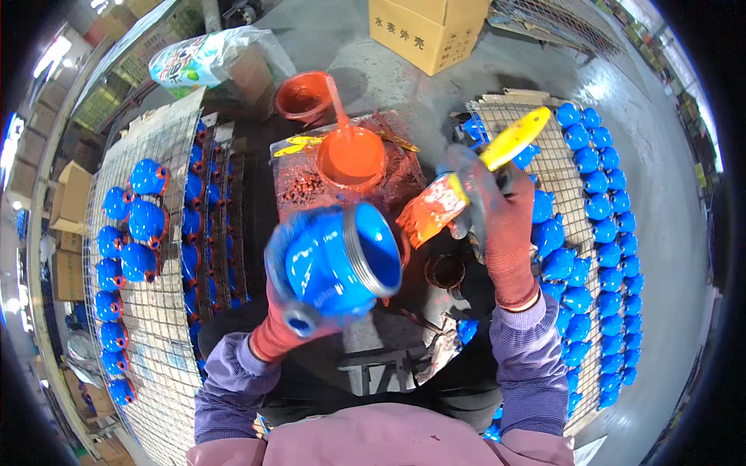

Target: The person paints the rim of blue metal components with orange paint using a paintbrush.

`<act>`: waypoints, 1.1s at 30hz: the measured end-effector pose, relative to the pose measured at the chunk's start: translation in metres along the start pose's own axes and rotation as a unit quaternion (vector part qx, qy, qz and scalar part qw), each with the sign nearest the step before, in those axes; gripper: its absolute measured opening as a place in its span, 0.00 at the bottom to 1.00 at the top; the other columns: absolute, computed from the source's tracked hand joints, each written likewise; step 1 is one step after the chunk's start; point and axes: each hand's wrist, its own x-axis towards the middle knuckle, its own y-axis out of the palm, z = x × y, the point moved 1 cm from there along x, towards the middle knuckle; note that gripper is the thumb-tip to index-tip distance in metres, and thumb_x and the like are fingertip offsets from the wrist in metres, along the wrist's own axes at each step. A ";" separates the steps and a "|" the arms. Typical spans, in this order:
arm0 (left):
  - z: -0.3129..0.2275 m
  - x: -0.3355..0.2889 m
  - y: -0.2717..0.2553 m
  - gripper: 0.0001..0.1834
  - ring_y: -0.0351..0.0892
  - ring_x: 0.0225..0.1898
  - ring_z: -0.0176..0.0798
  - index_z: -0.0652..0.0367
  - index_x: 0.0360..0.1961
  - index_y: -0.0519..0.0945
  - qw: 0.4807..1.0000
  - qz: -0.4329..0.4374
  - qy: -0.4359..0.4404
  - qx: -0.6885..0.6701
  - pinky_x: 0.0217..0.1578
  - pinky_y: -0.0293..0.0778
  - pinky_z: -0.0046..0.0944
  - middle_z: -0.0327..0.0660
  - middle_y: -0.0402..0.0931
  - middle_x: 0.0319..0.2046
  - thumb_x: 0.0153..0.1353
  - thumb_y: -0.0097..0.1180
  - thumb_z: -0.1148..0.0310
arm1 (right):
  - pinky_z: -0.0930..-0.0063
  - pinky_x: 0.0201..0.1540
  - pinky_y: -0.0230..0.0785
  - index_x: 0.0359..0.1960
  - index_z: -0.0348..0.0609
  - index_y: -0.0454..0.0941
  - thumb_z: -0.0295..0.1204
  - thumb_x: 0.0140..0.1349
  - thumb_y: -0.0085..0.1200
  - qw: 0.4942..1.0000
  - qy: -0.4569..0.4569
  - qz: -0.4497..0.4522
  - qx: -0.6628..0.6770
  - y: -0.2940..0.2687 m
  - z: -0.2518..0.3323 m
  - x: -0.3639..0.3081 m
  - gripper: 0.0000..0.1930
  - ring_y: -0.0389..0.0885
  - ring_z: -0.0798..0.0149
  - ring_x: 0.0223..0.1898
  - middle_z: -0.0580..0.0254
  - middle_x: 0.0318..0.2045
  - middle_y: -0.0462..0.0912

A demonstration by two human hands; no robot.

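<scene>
My gloved left hand [287, 283] is closed around a glossy blue housing [322, 268] with a bare threaded rim and a pipe stub at its lower side. Tilted, its open mouth faces right. In my gloved right hand [493, 202] is a paintbrush [517, 138] with a yellow handle pointing up and right. Its broad head, coated orange-red, points down-left, a short gap from the housing's rim. Beyond both hands, a container of orange-red paint [342, 172] stands on a paint-stained board [291, 206], with a stick rising from it.
A reddish bucket [305, 95] stands behind the board. Wire racks hold blue housings on the left [163, 311] and right [571, 163]; those on the left show red ends. A small dark cup [445, 271] sits below the brush. Farther off are a cardboard box [423, 35] and a plastic-wrapped bundle [206, 60].
</scene>
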 end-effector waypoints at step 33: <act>0.002 0.024 0.001 0.60 0.67 0.60 0.40 0.60 0.68 0.55 0.958 -0.079 -0.209 -0.182 0.61 0.67 0.42 0.44 0.64 0.61 0.34 0.80 0.70 | 0.68 0.31 0.72 0.31 0.42 0.76 0.41 0.56 0.58 0.856 -0.445 0.133 -0.227 -0.004 0.032 -0.056 0.14 0.79 0.60 0.29 0.58 0.28 0.80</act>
